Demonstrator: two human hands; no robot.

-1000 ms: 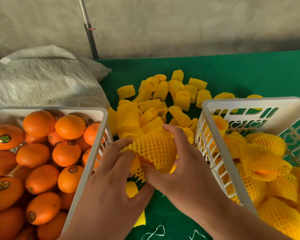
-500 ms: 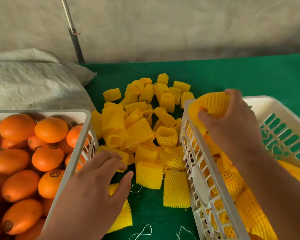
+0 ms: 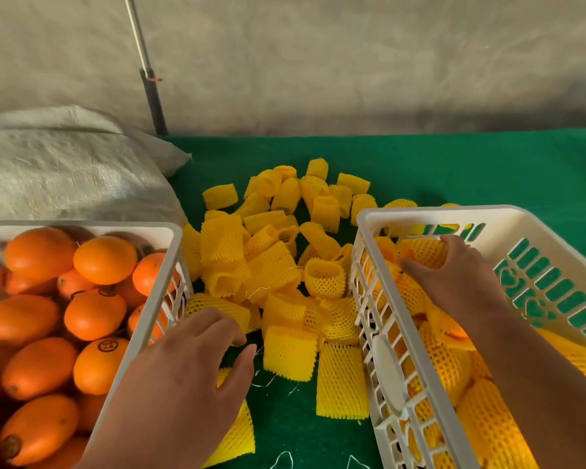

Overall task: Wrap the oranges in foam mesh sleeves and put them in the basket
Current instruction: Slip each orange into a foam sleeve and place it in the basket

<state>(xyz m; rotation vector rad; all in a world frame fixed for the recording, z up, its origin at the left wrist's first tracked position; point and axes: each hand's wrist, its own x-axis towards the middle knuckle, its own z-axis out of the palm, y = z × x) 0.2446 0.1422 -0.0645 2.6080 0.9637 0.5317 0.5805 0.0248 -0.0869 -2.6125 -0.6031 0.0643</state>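
Note:
My right hand [image 3: 454, 282] is down inside the white basket on the right [image 3: 420, 213] and grips a sleeved orange [image 3: 423, 253] at the basket's far end, among other wrapped oranges [image 3: 488, 421]. My left hand [image 3: 190, 370] hovers with relaxed fingers over the near edge of the pile of yellow foam mesh sleeves [image 3: 278, 265] and holds nothing. A white basket on the left [image 3: 149, 319] is full of bare oranges [image 3: 95, 313].
A grey woven sack [image 3: 64, 170] lies behind the left basket. A thin metal pole [image 3: 146, 62] rises at the back in front of a grey wall. The green cloth [image 3: 454, 164] covers the table, with loose white threads near the front.
My right hand carried the wrapped orange from the middle over the right basket's rim and lowered it inside. My left hand let go and moved down to the sleeve pile.

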